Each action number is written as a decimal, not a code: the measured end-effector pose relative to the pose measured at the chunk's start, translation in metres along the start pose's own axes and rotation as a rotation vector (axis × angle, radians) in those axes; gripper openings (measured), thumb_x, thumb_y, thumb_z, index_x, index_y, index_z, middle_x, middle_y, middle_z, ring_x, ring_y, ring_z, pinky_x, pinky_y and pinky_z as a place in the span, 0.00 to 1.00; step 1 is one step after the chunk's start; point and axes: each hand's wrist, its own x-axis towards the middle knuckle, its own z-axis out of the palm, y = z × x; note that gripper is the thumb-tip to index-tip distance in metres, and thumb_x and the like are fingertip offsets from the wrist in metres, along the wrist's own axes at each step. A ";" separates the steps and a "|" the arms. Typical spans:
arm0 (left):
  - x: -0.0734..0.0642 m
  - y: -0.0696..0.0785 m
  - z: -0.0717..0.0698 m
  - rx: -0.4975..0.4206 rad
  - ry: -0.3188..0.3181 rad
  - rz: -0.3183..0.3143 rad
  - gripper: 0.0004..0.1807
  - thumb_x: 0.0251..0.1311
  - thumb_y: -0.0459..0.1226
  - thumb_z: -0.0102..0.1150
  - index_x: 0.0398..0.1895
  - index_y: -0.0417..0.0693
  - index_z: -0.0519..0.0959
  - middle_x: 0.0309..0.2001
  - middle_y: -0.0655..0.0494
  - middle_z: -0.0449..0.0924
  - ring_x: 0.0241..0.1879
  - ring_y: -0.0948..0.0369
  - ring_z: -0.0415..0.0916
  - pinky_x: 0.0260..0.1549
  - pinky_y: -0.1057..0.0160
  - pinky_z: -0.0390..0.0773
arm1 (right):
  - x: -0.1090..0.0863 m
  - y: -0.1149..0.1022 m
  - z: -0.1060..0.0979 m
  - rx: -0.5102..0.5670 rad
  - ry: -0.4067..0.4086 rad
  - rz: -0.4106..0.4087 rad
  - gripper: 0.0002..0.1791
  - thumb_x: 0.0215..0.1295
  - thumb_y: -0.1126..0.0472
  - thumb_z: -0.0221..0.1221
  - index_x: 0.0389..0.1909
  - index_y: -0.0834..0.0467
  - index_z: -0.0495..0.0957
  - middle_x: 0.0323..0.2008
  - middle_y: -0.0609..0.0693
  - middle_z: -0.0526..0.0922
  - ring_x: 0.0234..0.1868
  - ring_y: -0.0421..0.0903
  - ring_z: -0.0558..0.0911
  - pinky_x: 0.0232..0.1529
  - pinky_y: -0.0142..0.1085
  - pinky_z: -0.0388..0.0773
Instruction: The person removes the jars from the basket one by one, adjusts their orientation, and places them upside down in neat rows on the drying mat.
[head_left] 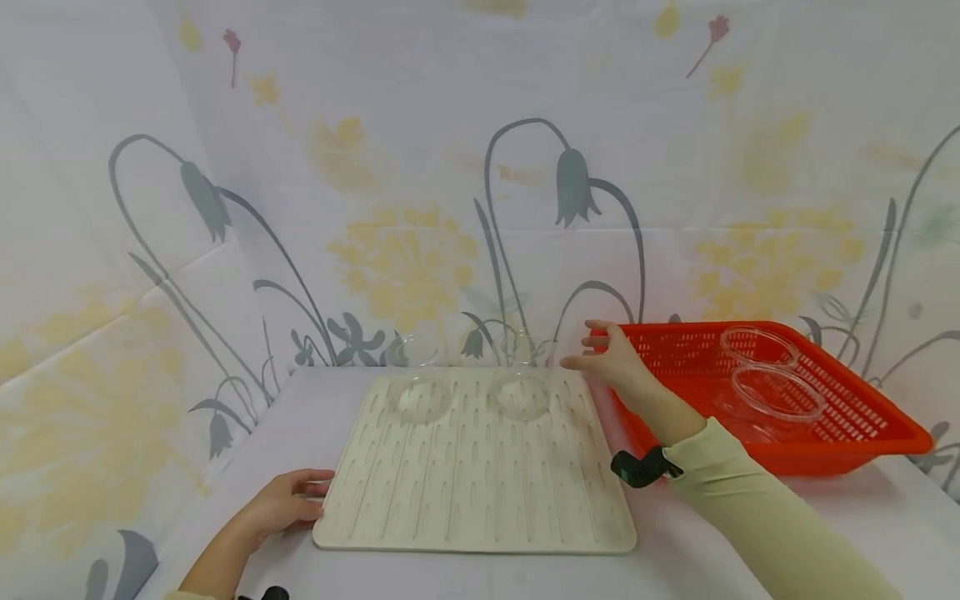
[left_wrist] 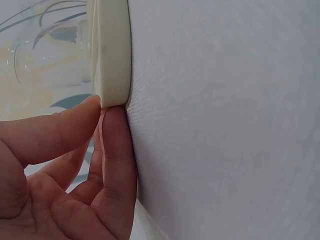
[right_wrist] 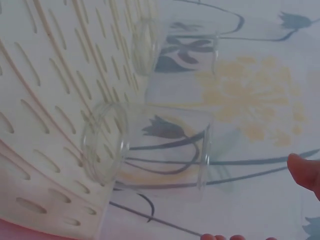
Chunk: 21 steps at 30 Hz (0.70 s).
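Two clear, round-rimmed plastic cups stand at the far side of a cream ridged mat (head_left: 480,483): a left cup (head_left: 420,400) and a right cup (head_left: 519,396). In the right wrist view the nearer cup (right_wrist: 167,150) has its wider, rimmed end on the mat. My right hand (head_left: 626,371) hovers between the mat's far right corner and the red basket, thumb and fingers apart, holding nothing. My left hand (head_left: 281,504) rests beside the mat's near left edge. In the left wrist view its thumb and fingertips touch the mat's edge (left_wrist: 114,60).
At the right stands a red perforated basket (head_left: 825,458) with a front clear cup (head_left: 778,396) and a rear clear cup (head_left: 759,346) inside. White cloth (head_left: 262,575) covers the table. Behind hangs a flower-printed curtain (head_left: 420,125).
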 end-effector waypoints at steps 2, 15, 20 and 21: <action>0.000 0.000 0.000 -0.002 -0.001 0.000 0.30 0.47 0.21 0.58 0.58 0.28 0.67 0.46 0.43 0.76 0.36 0.57 0.76 0.34 0.58 0.78 | -0.001 0.000 -0.004 0.010 -0.003 -0.001 0.45 0.57 0.61 0.63 0.70 0.59 0.46 0.65 0.63 0.57 0.63 0.61 0.60 0.60 0.53 0.61; -0.005 -0.001 -0.004 -0.010 0.003 0.001 0.29 0.48 0.21 0.58 0.58 0.27 0.67 0.46 0.41 0.76 0.36 0.56 0.76 0.34 0.59 0.79 | -0.012 -0.005 -0.041 0.027 0.023 -0.033 0.46 0.59 0.59 0.63 0.71 0.61 0.44 0.65 0.66 0.54 0.62 0.62 0.59 0.60 0.53 0.61; -0.002 -0.001 -0.003 -0.017 0.016 -0.002 0.30 0.47 0.20 0.58 0.58 0.28 0.67 0.46 0.41 0.76 0.36 0.56 0.76 0.33 0.58 0.79 | -0.016 -0.003 -0.060 0.015 0.043 -0.031 0.45 0.61 0.59 0.61 0.70 0.63 0.43 0.65 0.67 0.53 0.62 0.63 0.59 0.60 0.53 0.61; -0.001 -0.001 -0.002 -0.018 0.019 -0.004 0.30 0.47 0.20 0.58 0.58 0.28 0.67 0.46 0.41 0.76 0.35 0.57 0.76 0.33 0.59 0.79 | -0.016 -0.001 -0.064 0.013 0.046 -0.034 0.46 0.61 0.58 0.61 0.70 0.63 0.42 0.65 0.68 0.53 0.62 0.63 0.59 0.60 0.53 0.61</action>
